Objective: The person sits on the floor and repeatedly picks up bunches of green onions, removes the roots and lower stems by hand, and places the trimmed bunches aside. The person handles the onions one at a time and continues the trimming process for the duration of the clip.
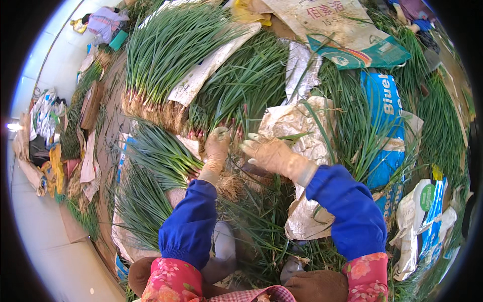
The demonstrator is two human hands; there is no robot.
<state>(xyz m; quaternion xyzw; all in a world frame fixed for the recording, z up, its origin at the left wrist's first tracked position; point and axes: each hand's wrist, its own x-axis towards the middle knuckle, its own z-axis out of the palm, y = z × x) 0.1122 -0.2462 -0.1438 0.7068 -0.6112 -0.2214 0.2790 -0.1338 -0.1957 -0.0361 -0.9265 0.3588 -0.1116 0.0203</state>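
My left hand (218,146), in a pale work glove, is at the root ends of a loose pile of green onions (245,75). Its fingertips rest beside the reddish bulbs, and whether they grip a stalk is hidden. To its right, my gloved right hand (269,153) points left with its fingers somewhat apart and nothing visible between them. Between and below the hands are tangled brown roots (229,185). A smaller bunch of green onions (166,151) lies just left of my left wrist, its bulbs towards my forearm. Farther up-left is a large, neatly aligned stack of green onions (169,56) with bushy roots.
A crumpled whitish woven sack (298,128) lies beside my right hand. Blue printed sacking (385,132) and more green onions (347,117) are farther right. Loose leaves (260,230) cover the ground between my boots (224,241). Other people (105,24) work at both upper edges.
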